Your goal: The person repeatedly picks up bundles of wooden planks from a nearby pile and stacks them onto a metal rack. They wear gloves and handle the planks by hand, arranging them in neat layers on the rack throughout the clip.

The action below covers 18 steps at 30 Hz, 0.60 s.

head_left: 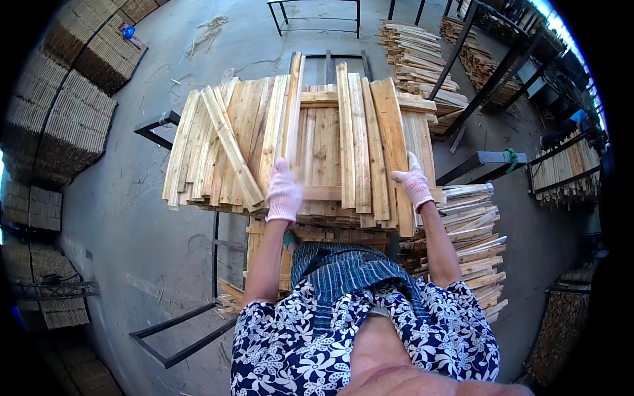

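Left hand (284,193) (white glove) flat, fingers together on a slat (292,109) reaching away up the stack. Right hand (414,183) curled round the near end of a wide board (391,142). Beneath both, loose boards (224,142) heaped on a metal rack (157,125); more piled slats (472,228) at right.

A grey concrete floor (152,218) spreads around a black metal rack (173,340). Left of the rack, stacked bundles of thin slats (66,125) line the floor's edge. Beyond the rack, an empty black metal frame (316,14) stands near scattered wood scraps (208,33). To the rack's right, more dark frames (485,72) hold timber piles (416,59) in bright daylight.
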Each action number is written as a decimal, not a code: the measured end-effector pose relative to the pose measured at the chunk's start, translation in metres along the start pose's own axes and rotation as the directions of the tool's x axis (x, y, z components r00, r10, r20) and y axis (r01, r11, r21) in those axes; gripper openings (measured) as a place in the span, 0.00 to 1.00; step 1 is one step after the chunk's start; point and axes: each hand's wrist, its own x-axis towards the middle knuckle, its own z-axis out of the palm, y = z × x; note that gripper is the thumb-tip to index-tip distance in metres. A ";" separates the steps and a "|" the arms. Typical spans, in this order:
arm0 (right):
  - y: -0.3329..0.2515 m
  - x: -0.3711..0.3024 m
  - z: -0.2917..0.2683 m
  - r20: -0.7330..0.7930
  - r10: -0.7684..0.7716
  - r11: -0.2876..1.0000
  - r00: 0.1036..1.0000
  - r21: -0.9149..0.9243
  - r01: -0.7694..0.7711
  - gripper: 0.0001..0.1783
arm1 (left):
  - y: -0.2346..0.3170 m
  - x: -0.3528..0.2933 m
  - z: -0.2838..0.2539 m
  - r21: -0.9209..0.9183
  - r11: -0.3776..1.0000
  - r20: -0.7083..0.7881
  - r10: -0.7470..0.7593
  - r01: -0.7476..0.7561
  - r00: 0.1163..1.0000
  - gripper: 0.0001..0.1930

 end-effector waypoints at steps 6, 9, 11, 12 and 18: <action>-0.056 -0.052 0.044 -0.131 -0.162 0.958 0.978 0.216 0.188 0.50 | -0.035 0.049 0.017 0.617 0.787 -0.204 0.180 -0.016 0.962 0.36; -0.097 -0.065 0.088 -0.021 -0.198 0.913 0.980 0.359 0.192 0.46 | -0.044 0.047 0.020 0.546 0.837 -0.328 0.246 -0.029 0.912 0.33; -0.119 -0.057 0.126 0.005 -0.224 0.912 0.975 0.352 0.208 0.47 | -0.047 0.046 0.013 0.475 0.879 -0.319 0.215 -0.041 0.923 0.33; -0.127 -0.048 0.151 0.021 -0.131 0.931 0.991 0.347 0.115 0.47 | -0.048 0.047 0.007 0.453 0.891 -0.291 0.188 -0.038 0.938 0.33; -0.142 0.017 0.273 0.215 -0.032 0.998 0.976 0.054 0.021 0.50 | -0.056 0.076 -0.035 0.400 0.891 -0.054 0.258 -0.215 0.965 0.31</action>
